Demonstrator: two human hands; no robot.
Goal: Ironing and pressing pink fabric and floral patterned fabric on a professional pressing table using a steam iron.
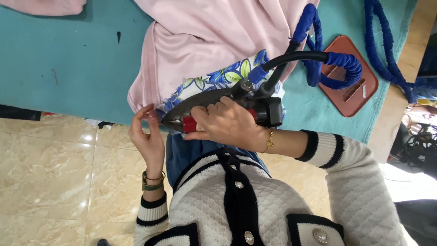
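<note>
Steam iron (218, 107) sits at the teal table's (68, 59) near edge, right hand (227, 123) wrapped around its handle; left hand (148, 136) pinches the pink garment's (205, 41) hem. Beyond, a rust-red iron rest (359, 93).

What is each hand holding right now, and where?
Right hand grips the iron by its handle. Left hand pinches the edge of the pink garment beside the iron's tip.
</note>
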